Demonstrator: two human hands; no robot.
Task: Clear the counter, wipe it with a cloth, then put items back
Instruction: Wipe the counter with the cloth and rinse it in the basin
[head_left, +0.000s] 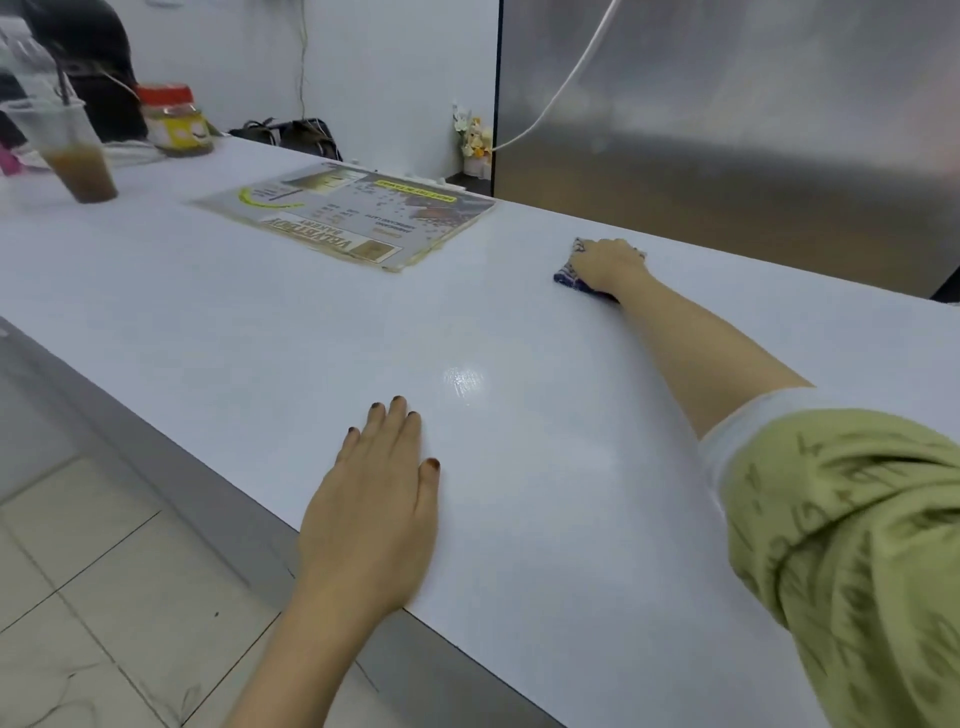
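My right hand (608, 265) is stretched out to the far side of the white counter (260, 322), pressing down on a blue patterned cloth (567, 276) that shows only at the edges under my palm. Near the front edge, my left hand (382, 493) lies flat on the counter with its fingers spread and nothing in it. A laminated menu sheet (348, 215) lies flat on the counter, left of the cloth.
At the far left stand a plastic cup of iced brown drink with a straw (72, 150) and a red-lidded jar (174, 122). A steel panel (727, 130) rises behind the counter on the right. A small flower ornament (475, 137) sits by the wall. Tiled floor lies below left.
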